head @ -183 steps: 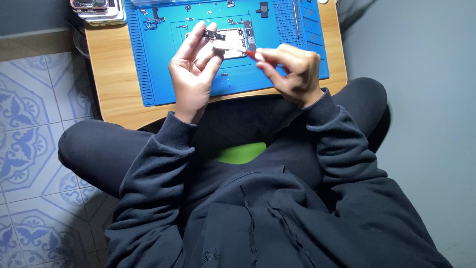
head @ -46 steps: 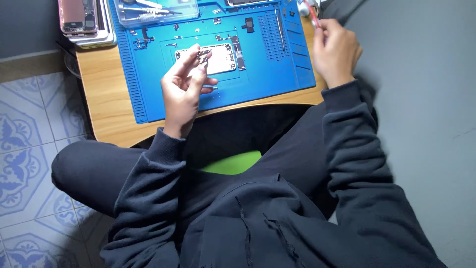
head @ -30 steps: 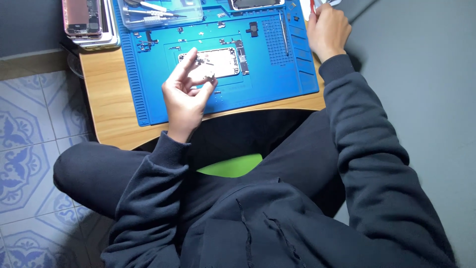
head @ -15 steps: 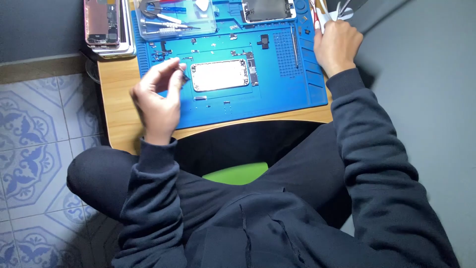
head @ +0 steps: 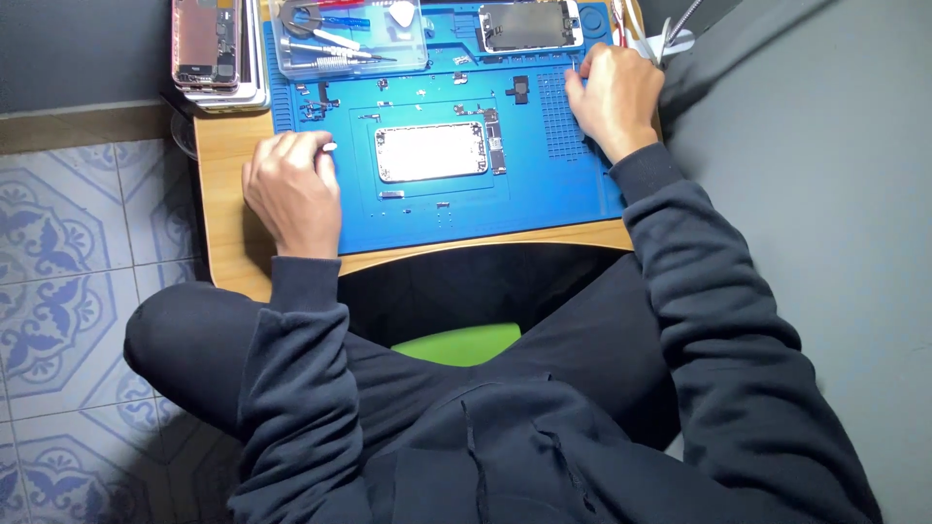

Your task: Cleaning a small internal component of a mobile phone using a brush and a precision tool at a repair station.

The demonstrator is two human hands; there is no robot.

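Observation:
My left hand (head: 291,189) rests on the left part of the blue work mat (head: 466,213), fingers curled, pinching a tiny pale part (head: 329,147) at the fingertips. Just right of it a silver phone housing (head: 432,151) lies flat in the mat's middle, with a narrow circuit board (head: 496,146) along its right side. My right hand (head: 614,97) lies knuckles-up on the mat's right edge with bent fingers. A thin dark tip shows by its fingertips; whether the hand holds it is hidden.
A phone screen (head: 529,24) lies at the mat's top. A clear tray of tools (head: 349,39) and a stack of opened phones (head: 214,49) sit at the top left. Small screws and parts dot the mat. The wooden table (head: 228,243) borders tiled floor on the left.
My left hand moved left and down onto the mat, away from the housing. My right hand came back down from the tools at the top right to the mat's right edge.

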